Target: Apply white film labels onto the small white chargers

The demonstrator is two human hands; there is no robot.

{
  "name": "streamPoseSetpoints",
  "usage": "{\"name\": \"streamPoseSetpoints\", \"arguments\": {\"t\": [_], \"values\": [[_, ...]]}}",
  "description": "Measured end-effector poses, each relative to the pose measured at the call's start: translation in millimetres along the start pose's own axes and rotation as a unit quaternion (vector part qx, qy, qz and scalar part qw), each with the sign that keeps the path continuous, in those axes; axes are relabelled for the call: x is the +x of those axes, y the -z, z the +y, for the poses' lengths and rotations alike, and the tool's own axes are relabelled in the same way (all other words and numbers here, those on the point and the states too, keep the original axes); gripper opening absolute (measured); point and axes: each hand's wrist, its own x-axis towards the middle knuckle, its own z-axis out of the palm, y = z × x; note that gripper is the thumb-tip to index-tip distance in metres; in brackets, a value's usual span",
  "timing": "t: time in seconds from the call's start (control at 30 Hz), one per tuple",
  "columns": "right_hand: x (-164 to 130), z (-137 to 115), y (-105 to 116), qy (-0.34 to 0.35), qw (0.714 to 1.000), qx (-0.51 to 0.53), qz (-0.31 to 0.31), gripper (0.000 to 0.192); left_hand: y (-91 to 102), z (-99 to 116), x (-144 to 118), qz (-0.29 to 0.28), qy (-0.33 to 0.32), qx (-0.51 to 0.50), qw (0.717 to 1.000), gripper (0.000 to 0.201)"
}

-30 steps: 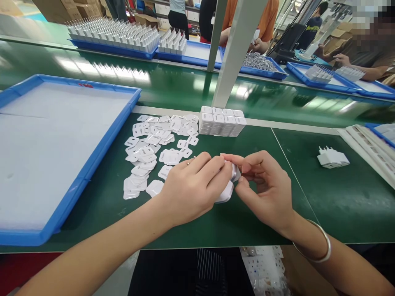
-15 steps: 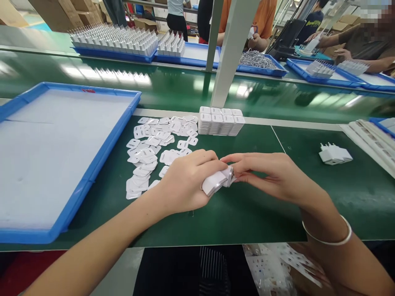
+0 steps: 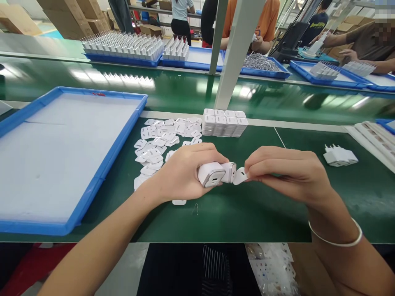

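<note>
My left hand [image 3: 188,170] is closed around white charger plugs [image 3: 211,174], at least two of them side by side, with their port ends facing me and to the right. Between the fingertips of my right hand [image 3: 286,174] is a small white cover plate [image 3: 240,176] with a slot in it, held just right of the chargers. Loose white cover plates [image 3: 151,155] lie spread behind and left of my left hand, which hides some of them. Neat stacks of cover plates [image 3: 224,125] stand behind my hands.
At the left lies a large blue-rimmed tray [image 3: 106,164] with a white lining. More white chargers [image 3: 340,156] rest on the green bench at the right, pins up. A metal post [image 3: 236,53] rises behind the stacks. Across the bench are filled trays [image 3: 123,47] and people.
My right hand has drawn away from the chargers, and a cover plate now shows in its fingers. My left hand has turned the chargers so their port faces show.
</note>
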Motion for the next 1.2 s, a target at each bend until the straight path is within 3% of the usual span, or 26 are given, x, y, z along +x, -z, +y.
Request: {"name": "streamPoseSetpoints", "arguments": {"t": [0.1,0.2,0.27,0.4,0.53,0.67,0.77,0.83,0.9,1.03,1.2], "values": [[-3,-2,6,-0.021,0.999,0.013,0.027,0.021,7.9,-3,2,0.013,0.008,0.005,1.0,0.02],[-5,0,10,-0.055,0.989,0.039,0.135,0.017,19.1,-6,5,0.046,0.024,-0.011,0.999,0.021],[-4,3,8,-0.107,0.969,0.11,0.194,0.013,24.2,-5,7,0.05,0.028,-0.051,0.997,0.025],[2,11,-6,-0.248,0.902,0.316,0.159,0.013,20.4,-2,8,0.021,0.023,-0.117,0.993,0.035],[5,13,-22,-0.319,0.873,0.338,0.15,0.023,7.2,-1,7,0.017,0.033,-0.146,0.989,0.037],[3,12,-30,-0.319,0.894,0.256,0.185,0.016,0.5,1,6,0.037,0.042,-0.184,0.981,0.034],[2,12,-27,-0.272,0.925,0.13,0.232,0.009,-0.6,3,5,0.087,0.054,-0.183,0.978,0.031],[0,11,-22,-0.246,0.925,0.085,0.276,0.006,-1.1,4,4,0.125,0.055,-0.17,0.976,0.031],[-1,9,-18,-0.242,0.913,0.143,0.296,0.007,-2.1,3,4,0.155,0.049,-0.152,0.975,0.031],[0,-2,-22,-0.246,0.872,0.336,0.257,0.011,-7.0,3,4,0.187,0.03,-0.124,0.974,0.03],[2,-18,-41,-0.267,0.842,0.406,0.235,0.015,-19.3,10,1,0.213,0.024,-0.082,0.973,0.024]]}}
